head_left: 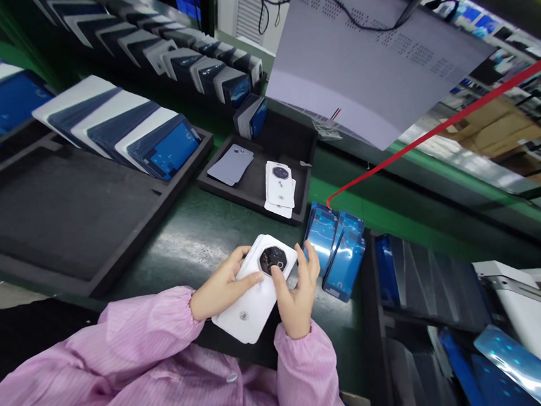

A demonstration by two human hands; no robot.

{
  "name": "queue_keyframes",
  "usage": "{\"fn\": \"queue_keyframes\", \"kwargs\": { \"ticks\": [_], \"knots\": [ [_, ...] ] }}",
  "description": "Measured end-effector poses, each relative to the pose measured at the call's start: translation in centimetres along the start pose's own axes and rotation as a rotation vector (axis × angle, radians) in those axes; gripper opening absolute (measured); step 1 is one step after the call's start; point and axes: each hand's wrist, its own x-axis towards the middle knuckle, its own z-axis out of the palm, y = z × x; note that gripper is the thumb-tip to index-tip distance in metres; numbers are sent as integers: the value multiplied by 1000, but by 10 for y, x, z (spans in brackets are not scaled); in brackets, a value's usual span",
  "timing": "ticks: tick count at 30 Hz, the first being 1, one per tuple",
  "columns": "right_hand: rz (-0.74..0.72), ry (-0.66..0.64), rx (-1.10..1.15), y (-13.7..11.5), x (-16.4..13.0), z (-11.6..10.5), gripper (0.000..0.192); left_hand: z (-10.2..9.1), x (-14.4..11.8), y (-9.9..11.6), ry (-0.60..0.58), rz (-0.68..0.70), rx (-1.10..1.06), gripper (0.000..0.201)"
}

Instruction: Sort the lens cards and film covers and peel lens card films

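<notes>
Pink sleeves [154, 344] frame both hands' grip on a white phone back cover [256, 290], left hand [220, 287] steadying, right hand [298, 294] at its camera ring (blue film stacks [335, 246] just beyond).

White phone back cover [253, 296] — dark octagonal camera patch — pink striped sleeves [145, 337], green bench [186, 240]

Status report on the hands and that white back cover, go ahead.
Left hand and right hand both gripping white back cover, camera ring up. Blue film stack standing just right of right hand. Nothing blocking.
</notes>
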Motion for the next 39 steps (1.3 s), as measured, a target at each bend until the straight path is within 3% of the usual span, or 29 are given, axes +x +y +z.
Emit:
{"fn": "queue_keyframes", "kwargs": {
  "ticks": [2,5,7,9,12,14,16,18,22,27,32,34,36,39],
  "knots": [
    [120,111,218,7,4,-6,41,-1,1,1,-16,-24,-49,42],
    [288,495,470,21,13,-24,39,-4,3,4,32,-30,-112,41],
    [336,659,508,31,17,-37,43,-7,5,6,94,4,-161,41],
    [376,543,491,38,19,-41,45,-10,5,9,149,50,-202,41],
    [372,78,384,40,13,-27,42,-11,5,12,170,75,-217,40],
    [262,-103,186,34,7,-10,37,-9,5,13,146,49,-199,40],
    [124,-95,-60,26,2,4,32,-8,5,11,113,16,-170,41],
    [32,3,-186,18,0,9,28,-7,5,9,84,2,-135,42],
    [5,131,41,5,0,5,19,-6,2,0,52,62,49,41],
    [114,54,213,4,1,3,13,-3,-4,-11,85,168,408,40],
    [115,34,237,5,1,3,9,-2,-5,-14,87,188,439,42],
    [-3,94,126,1,0,2,6,-2,-3,-13,72,160,376,41],
    [-226,118,55,-5,-3,1,7,-2,0,-12,66,145,280,38],
    [-538,-8,141,-10,-6,3,17,-4,3,-8,95,174,189,36]
  ]
}}
